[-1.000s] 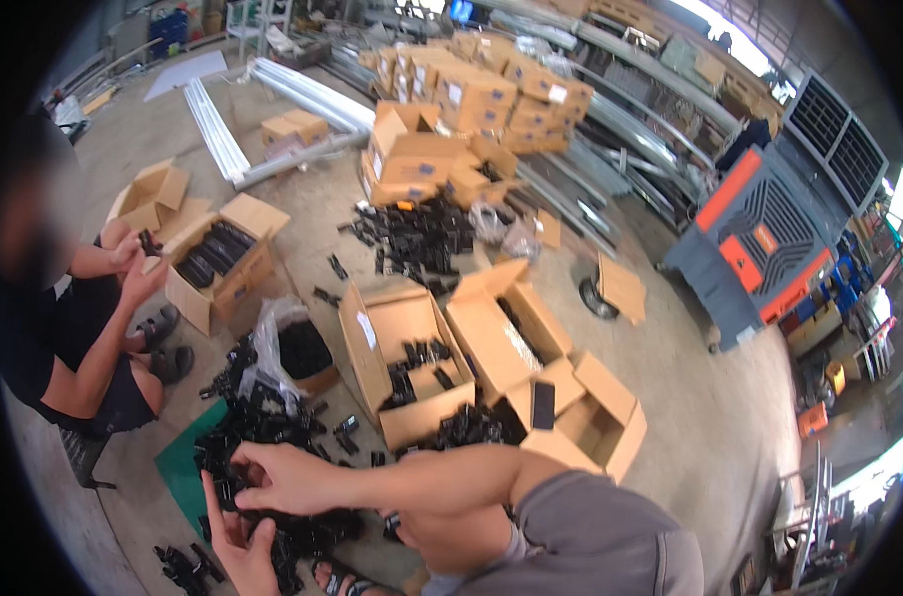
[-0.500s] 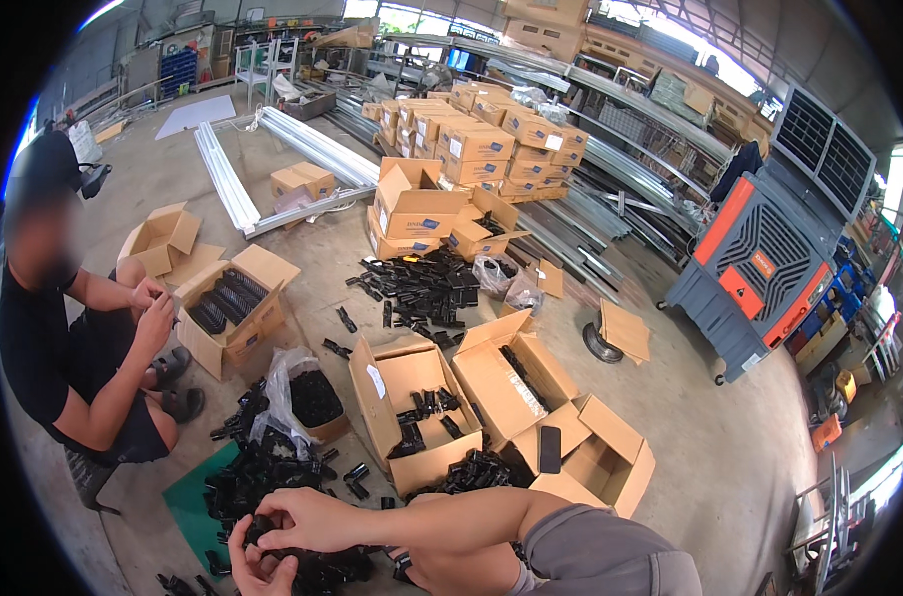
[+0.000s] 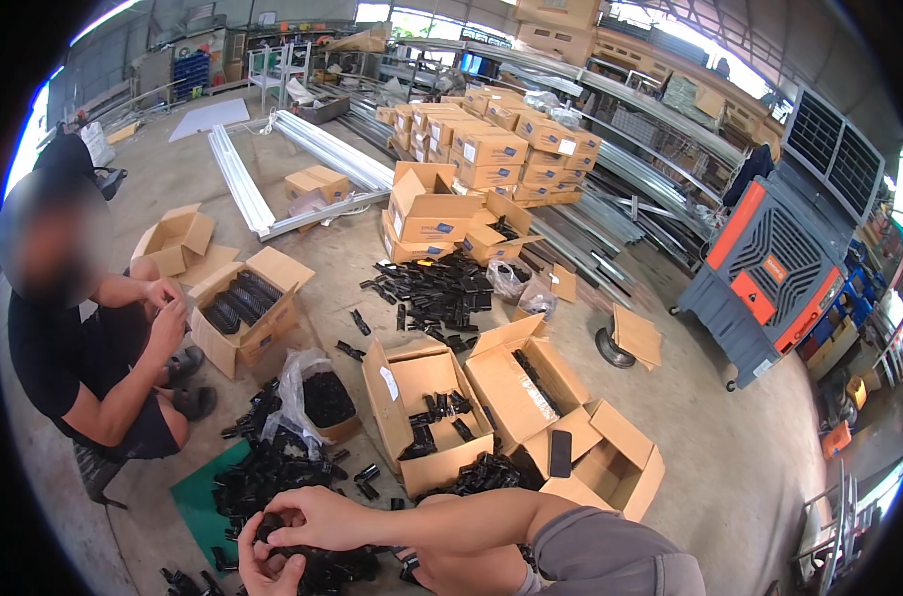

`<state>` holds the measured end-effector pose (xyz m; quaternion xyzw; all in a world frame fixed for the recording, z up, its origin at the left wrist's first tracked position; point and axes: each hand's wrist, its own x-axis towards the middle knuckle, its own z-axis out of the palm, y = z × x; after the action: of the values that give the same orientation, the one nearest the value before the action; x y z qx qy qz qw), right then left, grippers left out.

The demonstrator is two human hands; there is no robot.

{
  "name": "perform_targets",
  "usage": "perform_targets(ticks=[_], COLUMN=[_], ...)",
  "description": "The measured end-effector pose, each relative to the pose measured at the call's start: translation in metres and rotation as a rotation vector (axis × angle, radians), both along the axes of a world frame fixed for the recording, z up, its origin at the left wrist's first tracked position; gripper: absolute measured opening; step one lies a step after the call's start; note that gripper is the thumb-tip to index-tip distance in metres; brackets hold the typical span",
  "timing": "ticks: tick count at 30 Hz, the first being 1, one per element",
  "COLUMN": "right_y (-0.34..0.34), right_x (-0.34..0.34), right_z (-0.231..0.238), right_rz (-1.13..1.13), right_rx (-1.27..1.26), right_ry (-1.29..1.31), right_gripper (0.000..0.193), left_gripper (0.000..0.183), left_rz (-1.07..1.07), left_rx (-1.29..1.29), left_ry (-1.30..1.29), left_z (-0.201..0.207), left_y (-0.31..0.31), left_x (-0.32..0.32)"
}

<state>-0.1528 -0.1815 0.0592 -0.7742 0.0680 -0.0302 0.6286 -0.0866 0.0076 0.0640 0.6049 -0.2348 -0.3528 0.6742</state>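
My right hand (image 3: 320, 518) reaches in from the right, its fingers curled over a small black piece (image 3: 269, 526). From below, the fingers of my left hand (image 3: 265, 570) close around the same piece. Most of it is hidden by the fingers, so its exact shape cannot be told. Under and beyond my hands a heap of black plastic parts (image 3: 273, 477) lies partly on a green sheet (image 3: 195, 502). Just past the heap stands a box with a clear plastic bag (image 3: 294, 397), filled with small black pieces.
An open carton (image 3: 441, 462) with some black parts stands ahead, beside another open carton (image 3: 511, 397). A phone (image 3: 560, 453) rests on cardboard flaps at right. On the left, a seated person (image 3: 64, 348) works near a carton of black parts (image 3: 248, 298). Stacked cartons (image 3: 491, 149) stand farther back.
The whole view has shifted slightly, with the surroundings now a little farther right. My hands stay together around the black piece, with little visible change in grip.
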Motion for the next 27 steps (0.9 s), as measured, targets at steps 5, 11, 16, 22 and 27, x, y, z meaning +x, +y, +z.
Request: perform_targets(ticks=[5,11,16,22,27], right_y=[0.005,0.000,0.001,0.006,0.008], right_x=[0.008,0.005,0.002,0.005,0.005], right_z=[-0.022,0.000,-0.004,-0.008,-0.004], right_rz=[-0.042,0.049,0.015,-0.001,-0.034], right_rx=[0.103,0.143,0.105,0.145,0.210], right_ry=[-0.084,0.112,0.072,0.048,0.057], right_gripper=[0.041,0.056,0.050,0.044,0.043], left_gripper=[0.066,0.067,0.071,0.069,0.070], left_rz=[-0.020,-0.023,-0.030,0.011,0.000], left_rx=[-0.055,-0.082,-0.066,-0.093,-0.093], left_ry=[-0.039,-0.023,-0.008,0.053,0.094], left_z=[-0.006,-0.006,-0.012,-0.001,-0.004], left_y=[0.004,0.005,0.006,0.006,0.010], left_x=[0.004,0.006,0.004,0.000,0.003])
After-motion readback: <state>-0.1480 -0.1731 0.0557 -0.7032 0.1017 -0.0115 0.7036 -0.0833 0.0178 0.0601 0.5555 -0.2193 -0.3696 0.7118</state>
